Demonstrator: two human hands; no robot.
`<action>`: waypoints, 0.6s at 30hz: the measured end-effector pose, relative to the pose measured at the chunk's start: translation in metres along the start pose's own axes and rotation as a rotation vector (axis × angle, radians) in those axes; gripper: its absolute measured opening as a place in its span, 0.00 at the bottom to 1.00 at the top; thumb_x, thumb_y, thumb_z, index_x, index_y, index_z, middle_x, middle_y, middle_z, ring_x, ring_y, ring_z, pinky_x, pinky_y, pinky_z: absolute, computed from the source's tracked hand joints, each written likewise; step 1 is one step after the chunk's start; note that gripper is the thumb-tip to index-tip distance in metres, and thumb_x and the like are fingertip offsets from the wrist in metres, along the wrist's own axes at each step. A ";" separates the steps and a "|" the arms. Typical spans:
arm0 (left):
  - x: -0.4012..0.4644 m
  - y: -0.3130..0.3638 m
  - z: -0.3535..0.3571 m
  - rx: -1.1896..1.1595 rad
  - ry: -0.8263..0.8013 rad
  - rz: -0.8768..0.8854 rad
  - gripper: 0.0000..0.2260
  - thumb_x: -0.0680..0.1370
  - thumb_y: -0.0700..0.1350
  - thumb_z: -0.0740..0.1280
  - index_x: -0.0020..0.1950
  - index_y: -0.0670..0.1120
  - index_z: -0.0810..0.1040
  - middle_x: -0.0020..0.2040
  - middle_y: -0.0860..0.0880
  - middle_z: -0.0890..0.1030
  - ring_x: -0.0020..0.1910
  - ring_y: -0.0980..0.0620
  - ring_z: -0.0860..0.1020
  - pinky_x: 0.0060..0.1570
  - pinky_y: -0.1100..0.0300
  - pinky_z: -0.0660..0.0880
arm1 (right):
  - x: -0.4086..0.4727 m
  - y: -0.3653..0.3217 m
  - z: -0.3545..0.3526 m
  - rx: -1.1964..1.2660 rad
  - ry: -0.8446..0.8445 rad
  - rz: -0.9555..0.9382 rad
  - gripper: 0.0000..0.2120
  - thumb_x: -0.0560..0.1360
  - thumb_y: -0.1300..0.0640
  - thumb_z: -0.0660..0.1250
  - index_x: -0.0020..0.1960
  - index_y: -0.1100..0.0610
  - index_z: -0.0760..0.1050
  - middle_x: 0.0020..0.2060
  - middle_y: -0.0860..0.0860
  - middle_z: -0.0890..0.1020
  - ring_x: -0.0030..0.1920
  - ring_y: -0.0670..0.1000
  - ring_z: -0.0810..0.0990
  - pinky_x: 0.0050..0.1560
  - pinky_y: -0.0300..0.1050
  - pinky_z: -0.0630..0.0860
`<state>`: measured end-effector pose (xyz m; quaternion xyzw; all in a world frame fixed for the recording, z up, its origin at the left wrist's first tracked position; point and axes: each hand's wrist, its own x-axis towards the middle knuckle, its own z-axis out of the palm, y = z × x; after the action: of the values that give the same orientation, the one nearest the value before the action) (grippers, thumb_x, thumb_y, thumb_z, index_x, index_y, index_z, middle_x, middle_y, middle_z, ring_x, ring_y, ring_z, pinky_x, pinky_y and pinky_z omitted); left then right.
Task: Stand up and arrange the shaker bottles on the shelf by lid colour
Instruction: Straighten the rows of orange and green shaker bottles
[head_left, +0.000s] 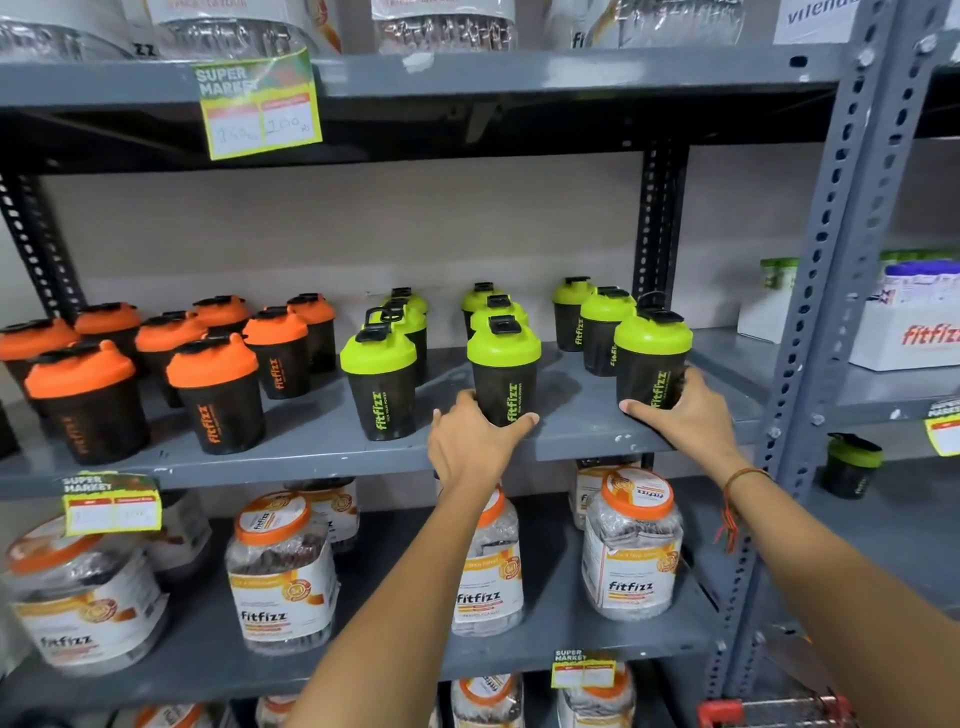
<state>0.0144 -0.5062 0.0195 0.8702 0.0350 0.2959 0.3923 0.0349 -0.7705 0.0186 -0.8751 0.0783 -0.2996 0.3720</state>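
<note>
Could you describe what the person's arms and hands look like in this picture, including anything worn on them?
Both forearms are bare, with no sleeves or gloves in view. The left hand carries nothing: no ring, watch or band shows. Just behind the right hand, the wrist wears a thin orange thread bracelet, whose loose ends hang down below the arm. The fingers show no rings.

Price tag (262, 124) figures blurred; top-shelf jars (444, 23) cut off above.

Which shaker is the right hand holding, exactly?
Find the grey middle shelf, where green-lidded shakers stand to the right. The right hand grips the green-lidded shaker at the front right corner, nearest the upright post.
</note>
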 end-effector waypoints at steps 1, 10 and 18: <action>0.000 0.000 0.000 0.000 0.002 0.001 0.32 0.61 0.72 0.69 0.53 0.49 0.75 0.45 0.49 0.84 0.56 0.42 0.79 0.64 0.47 0.71 | 0.000 0.000 0.000 0.001 0.004 0.001 0.36 0.57 0.30 0.73 0.55 0.52 0.69 0.51 0.53 0.83 0.54 0.60 0.81 0.51 0.58 0.79; 0.000 0.000 -0.001 0.030 -0.014 0.031 0.34 0.61 0.73 0.68 0.54 0.48 0.75 0.46 0.49 0.84 0.53 0.44 0.80 0.71 0.46 0.64 | 0.000 -0.001 0.000 0.031 -0.016 0.022 0.45 0.58 0.29 0.75 0.63 0.56 0.66 0.59 0.56 0.80 0.61 0.61 0.78 0.55 0.58 0.77; -0.021 -0.029 -0.037 -0.152 0.051 0.269 0.34 0.66 0.71 0.68 0.66 0.54 0.73 0.62 0.55 0.79 0.63 0.57 0.75 0.60 0.58 0.74 | -0.010 -0.039 -0.023 0.259 0.434 -0.147 0.40 0.72 0.31 0.63 0.74 0.56 0.62 0.66 0.56 0.72 0.68 0.56 0.69 0.67 0.53 0.64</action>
<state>-0.0184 -0.4682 0.0082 0.8270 -0.0947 0.3695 0.4130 0.0103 -0.7526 0.0537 -0.7387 0.0534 -0.5142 0.4325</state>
